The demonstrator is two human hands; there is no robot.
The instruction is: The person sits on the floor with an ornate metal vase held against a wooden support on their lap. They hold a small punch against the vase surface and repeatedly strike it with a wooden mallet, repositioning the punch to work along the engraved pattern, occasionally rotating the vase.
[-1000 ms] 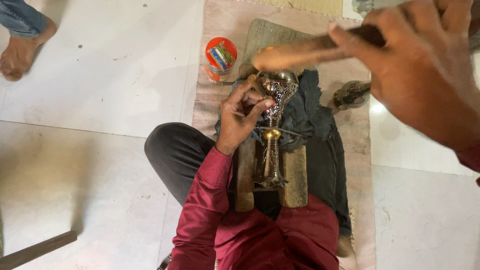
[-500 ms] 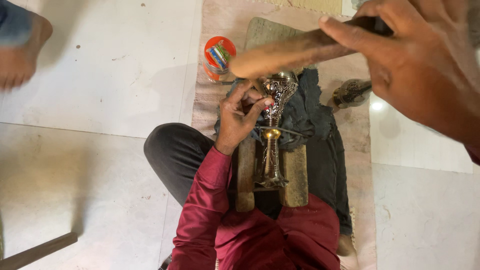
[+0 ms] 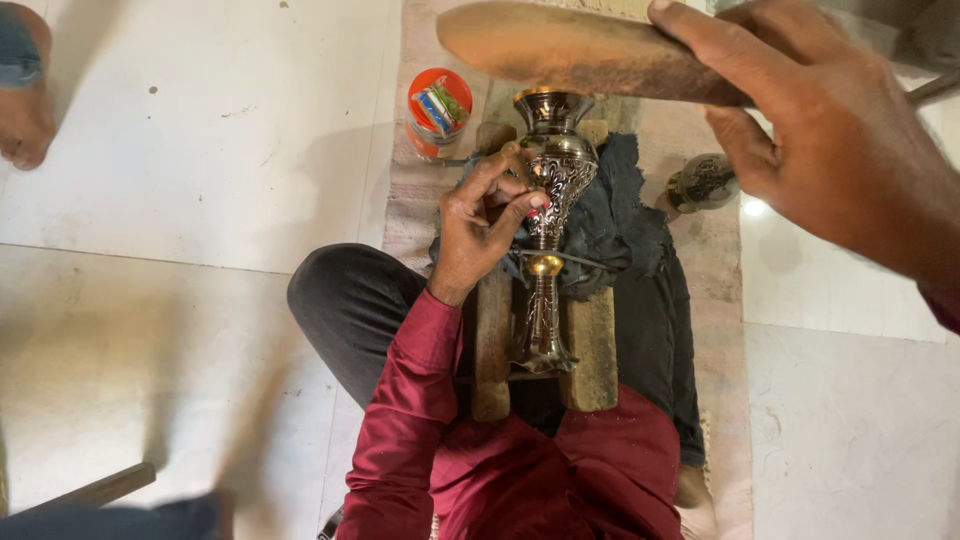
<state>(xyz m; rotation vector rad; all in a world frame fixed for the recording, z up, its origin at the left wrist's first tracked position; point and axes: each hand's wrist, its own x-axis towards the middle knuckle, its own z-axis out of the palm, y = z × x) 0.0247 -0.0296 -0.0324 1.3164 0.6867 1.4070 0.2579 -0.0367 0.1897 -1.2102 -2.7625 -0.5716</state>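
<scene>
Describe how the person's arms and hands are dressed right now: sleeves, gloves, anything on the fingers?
Both hands are bare, no gloves. The left hand comes out of a long dark red sleeve that ends at the wrist, its cloth creased. The right hand shows only a sliver of the same red cuff at the frame edge. No rings or watch visible.

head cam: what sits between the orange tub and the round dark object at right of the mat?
In the head view, the engraved metal vase lies between orange tub and round dark object, on dark cloth, with the left hand on it.
</scene>
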